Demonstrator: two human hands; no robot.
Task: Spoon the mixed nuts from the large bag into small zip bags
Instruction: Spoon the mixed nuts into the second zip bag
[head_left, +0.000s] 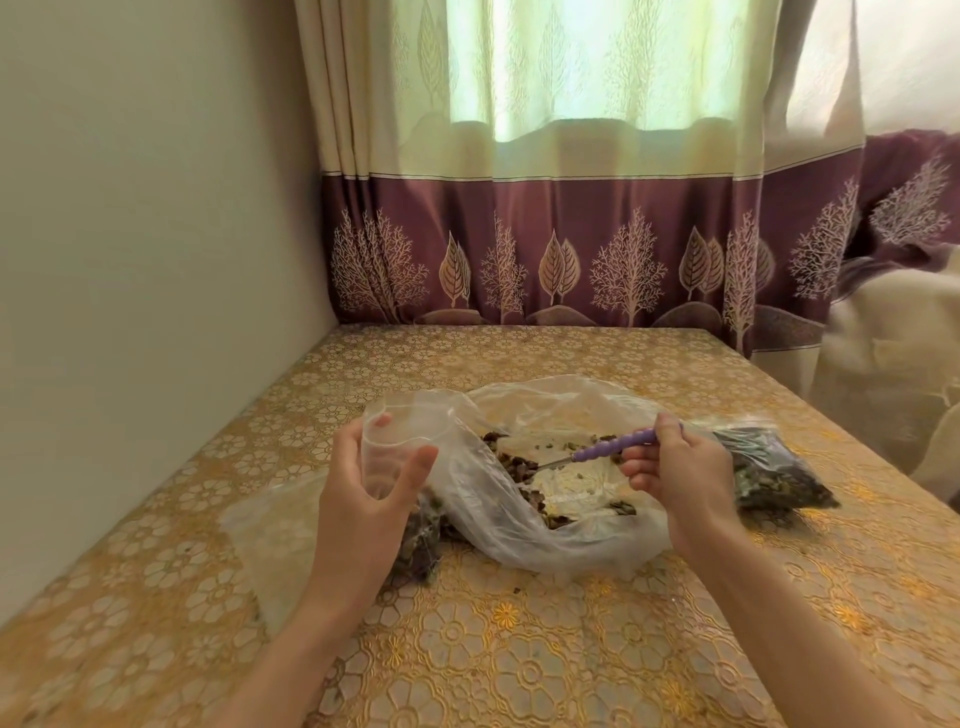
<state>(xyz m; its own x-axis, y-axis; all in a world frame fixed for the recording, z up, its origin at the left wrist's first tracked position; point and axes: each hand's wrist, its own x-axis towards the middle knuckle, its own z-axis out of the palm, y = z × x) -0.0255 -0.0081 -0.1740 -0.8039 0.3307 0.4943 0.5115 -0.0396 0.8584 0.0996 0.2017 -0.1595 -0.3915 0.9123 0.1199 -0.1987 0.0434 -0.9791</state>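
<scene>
Mixed nuts (519, 470), dark and loose, lie in the large crumpled clear plastic bag (545, 540) spread on the gold floral worktop (519, 665), between the two hands. They look light and apt to roll and scatter, so they are best lifted by spoon. The right hand (675, 467) pinches the purple beaded handle of a metal spoon (613, 447), its tip among the nuts. The left hand (363, 483) curls round an empty small clear zip bag (400, 441), thin and floppy, holding its mouth open just left of the nuts. A filled zip bag (769, 467) lies at the right.
</scene>
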